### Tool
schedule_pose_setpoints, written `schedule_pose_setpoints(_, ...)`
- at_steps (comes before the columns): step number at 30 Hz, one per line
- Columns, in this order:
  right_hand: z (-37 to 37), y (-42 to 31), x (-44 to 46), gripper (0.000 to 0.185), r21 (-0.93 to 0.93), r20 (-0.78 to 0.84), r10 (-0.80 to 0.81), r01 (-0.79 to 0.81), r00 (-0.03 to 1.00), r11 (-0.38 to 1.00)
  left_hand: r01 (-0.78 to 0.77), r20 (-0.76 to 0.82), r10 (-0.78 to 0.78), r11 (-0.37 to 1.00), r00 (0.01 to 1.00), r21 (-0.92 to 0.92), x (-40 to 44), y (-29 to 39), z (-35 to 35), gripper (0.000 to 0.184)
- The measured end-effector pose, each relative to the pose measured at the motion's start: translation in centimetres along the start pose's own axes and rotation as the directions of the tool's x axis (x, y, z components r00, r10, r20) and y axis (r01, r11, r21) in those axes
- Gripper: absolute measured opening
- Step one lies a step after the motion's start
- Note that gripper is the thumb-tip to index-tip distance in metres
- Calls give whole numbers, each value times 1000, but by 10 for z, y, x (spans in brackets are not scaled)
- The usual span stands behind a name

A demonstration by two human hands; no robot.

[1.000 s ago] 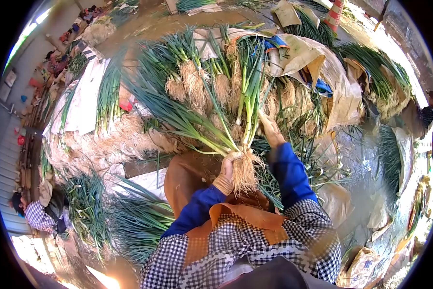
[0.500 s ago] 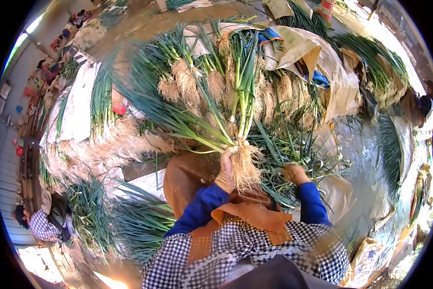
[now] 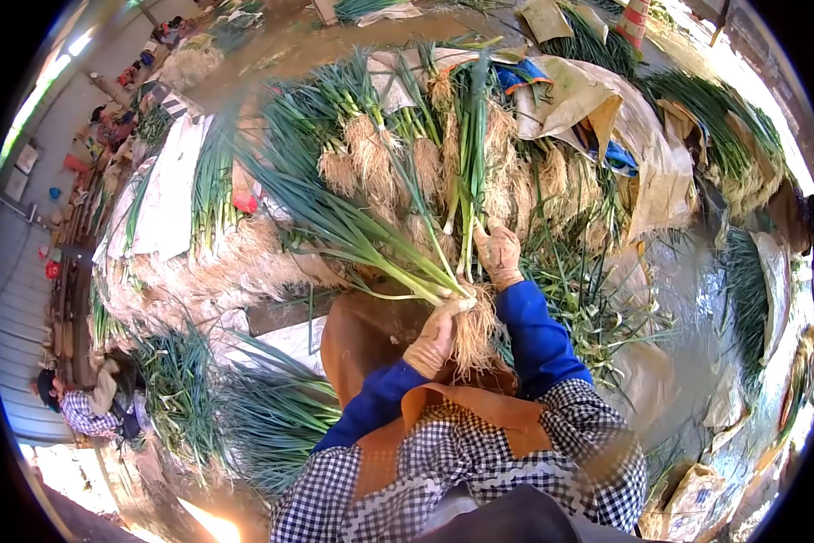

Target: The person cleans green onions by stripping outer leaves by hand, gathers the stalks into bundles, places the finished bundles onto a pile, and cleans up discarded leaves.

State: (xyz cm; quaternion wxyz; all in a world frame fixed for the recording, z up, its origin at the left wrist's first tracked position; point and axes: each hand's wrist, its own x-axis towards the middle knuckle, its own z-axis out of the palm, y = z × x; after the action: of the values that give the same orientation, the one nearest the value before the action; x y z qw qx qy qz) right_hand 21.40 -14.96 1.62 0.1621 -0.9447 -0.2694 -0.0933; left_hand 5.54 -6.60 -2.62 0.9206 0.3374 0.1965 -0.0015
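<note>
My left hand (image 3: pixel 436 337) is closed around the pale bases of a bunch of green onions (image 3: pixel 384 260), whose leaves fan out to the upper left. A long tuft of straw-coloured roots (image 3: pixel 476 337) hangs beside that hand. Just above, my right hand (image 3: pixel 499 252) pinches the lower stalks of upright green onions (image 3: pixel 469 172), their leaves pointing away from me. Its fingertips are partly hidden against the stalks. Behind both hands lies a row of green onions with bushy roots (image 3: pixel 371 158).
Loose leaves and trimmings (image 3: pixel 583 299) lie to the right. A tan sheet (image 3: pixel 642 136) partly covers the pile. More green onions (image 3: pixel 276 416) lie at lower left. Another person (image 3: pixel 95 403) is at the far left. A traffic cone (image 3: pixel 634 23) stands at the back.
My right hand has moved up and left from the leaf trimmings to the upright stalks. My left hand still holds its bunch. The view has shifted slightly.
</note>
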Motion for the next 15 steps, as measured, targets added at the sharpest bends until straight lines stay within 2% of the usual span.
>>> schedule_pose_setpoints(1, 10, 8, -3, 27, -6, 2, 9, -9, 1000, 1000, 54, -39, -55, 998, 998, -17, 1, 2, 12, 24)
schedule_pose_setpoints(2, 20, 16, -5, 31, 221, -74, 163, -143, 984, 965, 114, -40, -121, 982, 992, -149, -3, 5, 21, 23)
schedule_pose_setpoints(3, 17, 20, -5, 35, 443, -119, 325, -243, 938, 863, 172, -30, -187, 945, 982, -276, -3, 6, 26, 23)
schedule_pose_setpoints(4, 11, 23, -9, 43, 491, -173, 305, -186, 937, 851, 112, -13, -120, 956, 993, -271, -1, 7, 29, 22)
schedule_pose_setpoints(5, 10, 29, -13, 40, 280, -101, 310, -272, 946, 921, 116, 23, -115, 925, 993, -362, -1, 5, 30, 25)
schedule_pose_setpoints(7, 1, 30, -20, 38, 14, -155, 199, -199, 968, 980, 99, -33, -118, 932, 993, -349, 2, -2, 26, 28)
schedule_pose_setpoints(9, -4, 37, -31, 37, -90, -184, 156, -174, 971, 981, 85, 1, -90, 931, 996, -355, 2, 2, 26, 25)
schedule_pose_setpoints(10, -15, 39, -38, 37, -124, -266, 28, -63, 963, 990, 80, 36, -72, 929, 997, -361, 0, 3, 25, 21)
schedule_pose_setpoints(11, -27, 41, -47, 37, -78, -235, 74, -94, 969, 993, 80, 36, -72, 929, 997, -362, -1, 4, 26, 21)
schedule_pose_setpoints(13, -34, 55, -45, 35, -117, -95, 216, -226, 972, 967, 78, -1, -84, 932, 996, -355, 0, -1, 23, 22)
schedule_pose_setpoints(14, -34, 59, -39, 34, -73, -278, 224, -253, 934, 965, 58, 5, -60, 947, 998, -315, 2, -4, 22, 18)
schedule_pose_setpoints(15, -35, 66, -29, 36, -10, -415, 144, -163, 898, 987, 63, 3, -66, 947, 998, -315, 0, -7, 21, 18)
